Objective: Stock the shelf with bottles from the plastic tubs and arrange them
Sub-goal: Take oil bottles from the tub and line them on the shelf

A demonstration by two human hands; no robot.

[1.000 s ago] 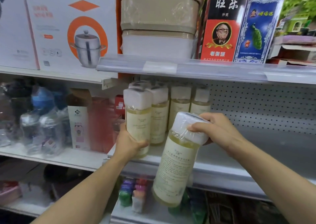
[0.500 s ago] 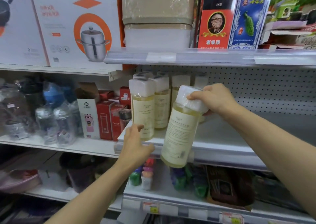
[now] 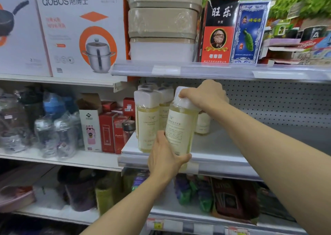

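Item: clear plastic bottle of pale yellow liquid, cream label, white cap, at the front edge of the white metal shelf, slightly tilted; base hidden, so contact with the shelf cannot be told. Right hand clenched over its cap; left hand wrapped around its lower body. Just left and behind: matching yellow bottles standing upright (rear ones mostly hidden, count unclear). Perforated grey back panel. Lower shelf goods blurred.
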